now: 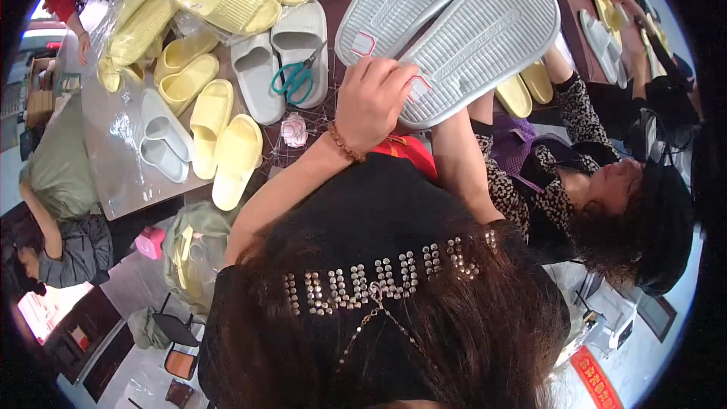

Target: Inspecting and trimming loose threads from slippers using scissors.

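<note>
You've got the grey slippers [496, 30] up, soles facing you; use that pair as the landmark. Each sole carries a red-edged sticker [363, 44] at its near end, so I'd call labelling done on this pair; no bag shows around them. Left hand [372, 98], at the pair's near edge: fingers bent and bunched together, tips against the right-hand sole by its sticker; thumb hidden, so can't tell if it's a true pinch. Right hand is behind the pair, only the forearm [460, 157] shows; can't tell its grip. Left of the pair: green-handled scissors [297, 79] on an unbagged grey pair [260, 89], then loose yellow slippers [237, 157] nearer you, and yellow ones in clear plastic [227, 4] farther off. Can't tell what's left on those. Right of the pair: a co-worker's patterned sleeve [581, 110].
</note>
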`<state>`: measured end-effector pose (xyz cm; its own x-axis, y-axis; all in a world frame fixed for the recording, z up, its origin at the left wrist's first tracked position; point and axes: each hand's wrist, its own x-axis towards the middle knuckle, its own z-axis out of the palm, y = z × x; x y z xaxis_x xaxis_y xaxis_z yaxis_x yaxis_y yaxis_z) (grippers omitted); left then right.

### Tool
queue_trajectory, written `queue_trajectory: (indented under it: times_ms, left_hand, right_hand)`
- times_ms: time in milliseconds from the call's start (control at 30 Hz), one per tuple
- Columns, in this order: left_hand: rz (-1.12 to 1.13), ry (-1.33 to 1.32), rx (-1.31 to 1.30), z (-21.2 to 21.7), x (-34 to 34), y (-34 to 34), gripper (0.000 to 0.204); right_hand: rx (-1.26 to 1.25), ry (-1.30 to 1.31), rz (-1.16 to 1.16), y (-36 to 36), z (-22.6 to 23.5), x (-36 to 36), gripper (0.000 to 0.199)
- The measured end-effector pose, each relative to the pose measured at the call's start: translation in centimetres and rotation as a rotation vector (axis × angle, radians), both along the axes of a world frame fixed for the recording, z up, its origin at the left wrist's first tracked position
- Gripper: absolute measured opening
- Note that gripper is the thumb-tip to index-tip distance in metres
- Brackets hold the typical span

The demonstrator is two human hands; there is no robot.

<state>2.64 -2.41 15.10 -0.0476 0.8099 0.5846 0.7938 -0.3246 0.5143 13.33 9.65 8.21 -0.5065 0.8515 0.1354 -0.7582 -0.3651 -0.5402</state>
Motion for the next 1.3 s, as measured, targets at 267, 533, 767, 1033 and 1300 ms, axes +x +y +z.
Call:
queue_trajectory:
  times_ms: [267, 533, 767, 1033, 1300]
  left_hand:
    - [0.024, -0.093, 0.035, 0.0, 0.1, -0.3, 0.023]
    - [0.006, -0.340, -0.004, 0.5, 0.5, 0.0, 0.015]
    - [0.063, -0.062, 0.003, 1.3, 0.4, 0.1, 0.010]
    - [-0.227, -0.474, -0.074, 2.1, 0.1, -2.7, 0.007]
    - [0.290, -0.930, -0.543, -7.2, -7.0, -8.1, 0.012]
  right_hand:
    - [0.016, -0.105, -0.114, 1.1, -1.2, -1.2, 0.038]
    - [0.097, 0.066, -0.088, -0.5, 2.9, -2.4, 0.036]
    - [0.043, 0.079, -0.104, -0.6, 2.8, -2.2, 0.041]
    - [-0.013, 0.083, -0.117, -0.2, 3.0, -2.0, 0.048]
    - [-0.077, 0.145, 0.089, -0.8, 3.9, -1.3, 0.047]
